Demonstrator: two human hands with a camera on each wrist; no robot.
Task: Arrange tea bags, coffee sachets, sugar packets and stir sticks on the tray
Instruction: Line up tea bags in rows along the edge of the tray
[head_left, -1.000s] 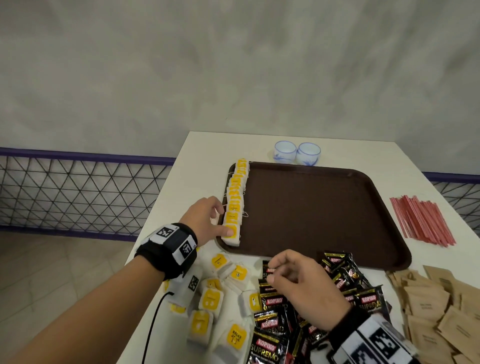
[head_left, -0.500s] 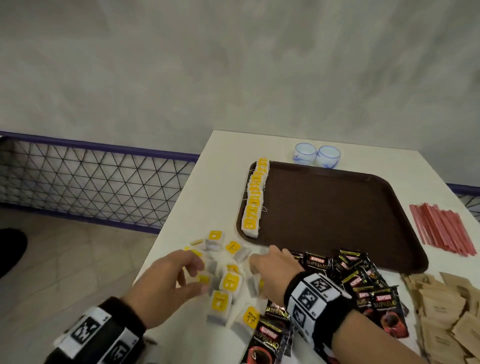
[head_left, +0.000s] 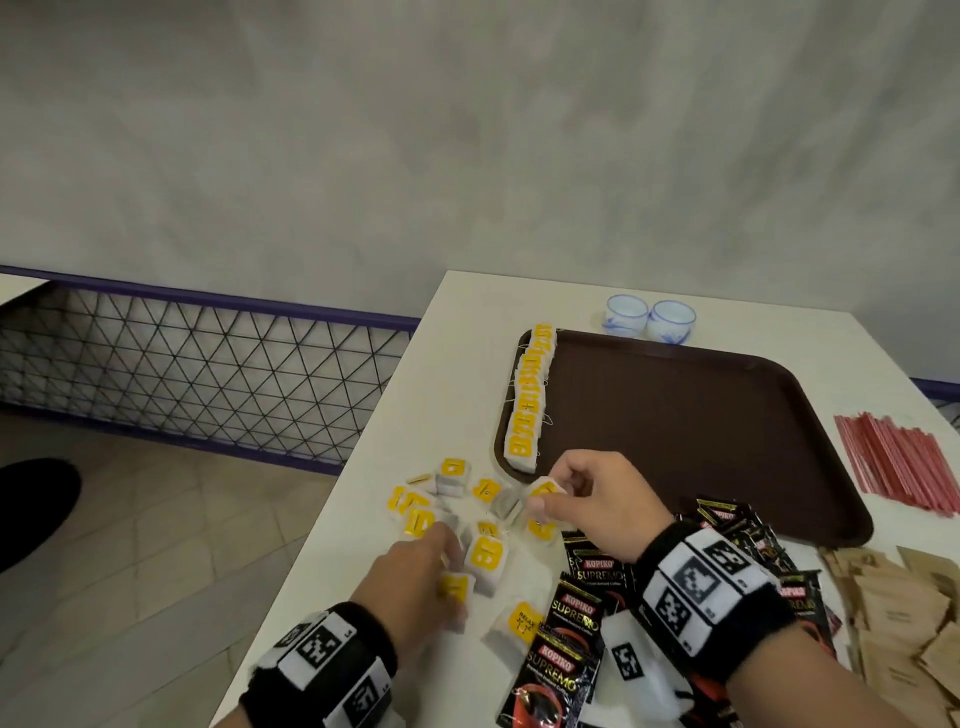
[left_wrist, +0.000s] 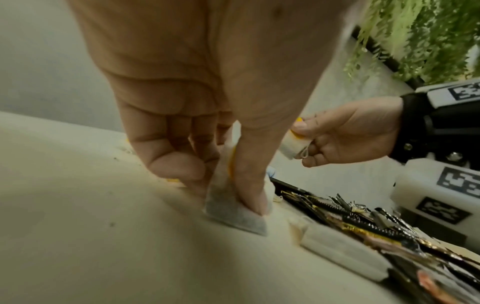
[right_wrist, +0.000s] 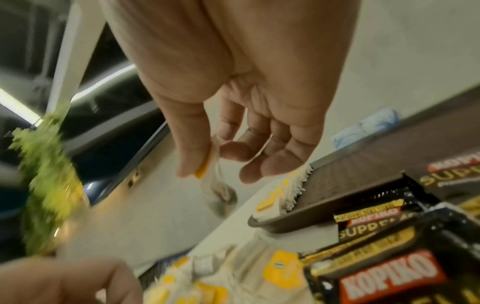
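Loose tea bags with yellow tags lie on the white table in front of the brown tray. A neat row of tea bags stands along the tray's left edge. My right hand pinches one tea bag just above the pile, near the tray's front-left corner; the right wrist view shows it dangling from thumb and forefinger. Low in the pile, my left hand pinches another tea bag that touches the table. Black coffee sachets lie under my right wrist.
Brown sugar packets are heaped at the right front. Red stir sticks lie to the right of the tray. Two small white-and-blue cups stand behind it. The table's left edge is close to the pile.
My left hand left the row on the tray and dropped into the loose pile, pinching a bag. My right hand moved from the sachets and picked up a tea bag.
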